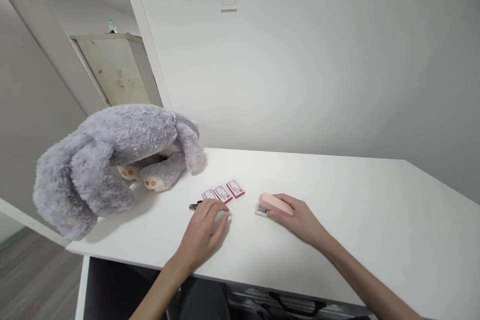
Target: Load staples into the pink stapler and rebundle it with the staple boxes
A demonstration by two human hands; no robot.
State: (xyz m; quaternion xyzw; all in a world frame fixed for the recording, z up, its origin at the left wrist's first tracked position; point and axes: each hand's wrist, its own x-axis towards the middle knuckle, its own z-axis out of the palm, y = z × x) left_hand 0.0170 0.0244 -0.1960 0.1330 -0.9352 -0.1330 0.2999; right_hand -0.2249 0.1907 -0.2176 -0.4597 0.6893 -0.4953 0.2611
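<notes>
Before us, a desk (pixel 393 210) reaches back to a wall (pixel 300 85). On the desk's left end sits a plush toy (pixel 127 130). Right of the toy, a rounded object (pixel 220 217) lies under our left hand (pixel 205 225); three small boxes (pixel 223 194) form a slanting row just behind it. Farther right, a stapler (pixel 277 203) is in our right hand (pixel 300 215). Behind the toy, off the desk, stands a cabinet (pixel 112 70) with a bottle (pixel 112 26) on top.
</notes>
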